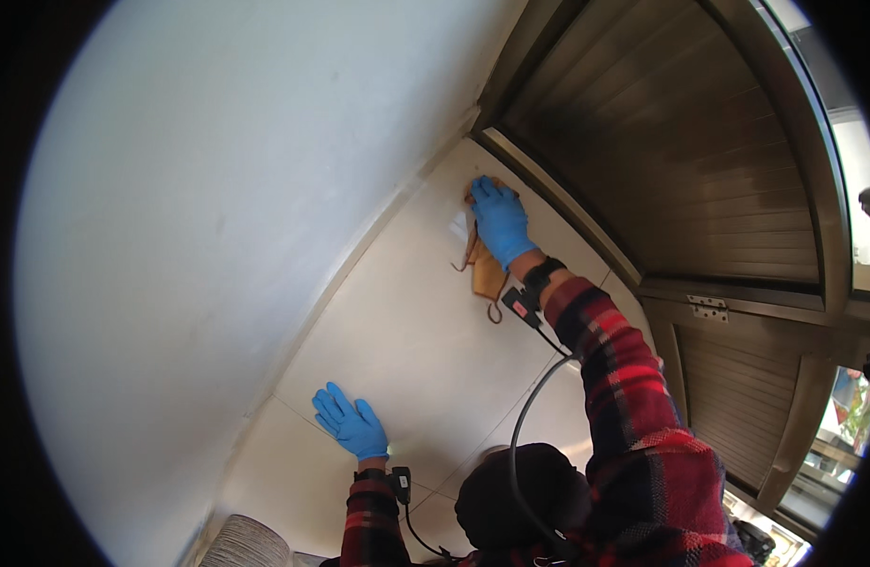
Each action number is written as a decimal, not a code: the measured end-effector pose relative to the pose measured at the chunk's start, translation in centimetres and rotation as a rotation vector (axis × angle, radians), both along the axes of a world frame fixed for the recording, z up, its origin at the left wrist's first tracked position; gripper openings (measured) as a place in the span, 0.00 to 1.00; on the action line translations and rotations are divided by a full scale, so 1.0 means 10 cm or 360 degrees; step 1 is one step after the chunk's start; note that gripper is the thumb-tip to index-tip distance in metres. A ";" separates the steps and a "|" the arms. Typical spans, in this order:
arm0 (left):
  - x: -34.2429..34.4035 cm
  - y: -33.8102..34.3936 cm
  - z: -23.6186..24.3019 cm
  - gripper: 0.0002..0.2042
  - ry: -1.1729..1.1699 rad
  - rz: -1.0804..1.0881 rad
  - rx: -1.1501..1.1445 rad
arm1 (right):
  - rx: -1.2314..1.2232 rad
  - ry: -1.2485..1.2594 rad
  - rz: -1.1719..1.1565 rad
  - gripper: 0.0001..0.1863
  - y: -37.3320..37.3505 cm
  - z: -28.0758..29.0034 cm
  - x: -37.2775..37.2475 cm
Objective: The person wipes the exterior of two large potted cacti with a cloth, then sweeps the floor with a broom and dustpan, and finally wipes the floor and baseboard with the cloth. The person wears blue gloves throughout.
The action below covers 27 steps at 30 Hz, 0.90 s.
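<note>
My right hand (501,219), in a blue glove, reaches far forward and presses a tan-brown cloth (490,276) onto the pale tiled floor (387,321). The fingers bend over the cloth, near the corner where wall and dark door meet. Loose cloth trails out under the palm toward the wrist, with thin brown curled ends or ties. My left hand (352,423), also gloved in blue, rests on the floor nearer to me. Its fingers are spread, and it holds nothing.
A white wall (217,217) rises along the left. The dark metal door (662,142) with a hinge (708,308) borders the right. A grey ridged round object (246,543) sits at the lower left. Black cables (515,444) run from both wrists. A black rounded shape (520,496) covers some floor.
</note>
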<state>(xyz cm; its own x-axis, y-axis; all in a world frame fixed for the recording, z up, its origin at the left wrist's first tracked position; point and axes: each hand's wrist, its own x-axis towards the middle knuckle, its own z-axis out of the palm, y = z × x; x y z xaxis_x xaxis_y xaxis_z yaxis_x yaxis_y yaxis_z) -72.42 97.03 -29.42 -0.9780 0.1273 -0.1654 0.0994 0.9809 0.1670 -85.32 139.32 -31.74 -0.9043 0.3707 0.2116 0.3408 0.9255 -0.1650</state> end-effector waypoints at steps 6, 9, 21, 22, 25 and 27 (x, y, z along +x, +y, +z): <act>0.07 -0.02 0.03 0.31 0.0018 -0.0041 -0.0012 | 0.0005 -0.0064 0.0019 0.12 0.20 -0.04 -0.24; 0.09 -0.02 0.02 0.31 0.0022 -0.0032 0.0007 | 0.0034 -0.0028 -0.0006 0.13 0.09 -0.01 0.01; 0.21 -0.05 0.03 0.31 0.0015 -0.0030 -0.0011 | 0.0010 -0.0006 0.0020 0.15 -0.09 -0.27 0.05; 0.20 -0.04 0.03 0.31 0.0010 -0.0029 -0.0020 | -0.0669 0.0112 -0.0013 0.13 -0.35 -0.25 0.26; 0.20 -0.03 0.01 0.31 0.0020 -0.0032 -0.0005 | -0.0634 0.0333 0.0304 0.13 -0.75 -0.09 0.62; 0.21 -0.04 -0.01 0.31 0.0035 -0.0023 0.0021 | -0.0879 0.0321 0.0468 0.14 -0.71 0.00 0.60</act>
<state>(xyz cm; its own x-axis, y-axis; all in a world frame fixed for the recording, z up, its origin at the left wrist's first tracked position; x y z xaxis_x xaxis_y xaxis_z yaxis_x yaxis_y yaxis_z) -70.32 96.65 -29.55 -0.9794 0.1437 -0.1419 0.1176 0.9770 0.1778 -79.36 132.21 -31.74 -0.9470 0.2170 0.2368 -0.0005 0.7362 -0.6768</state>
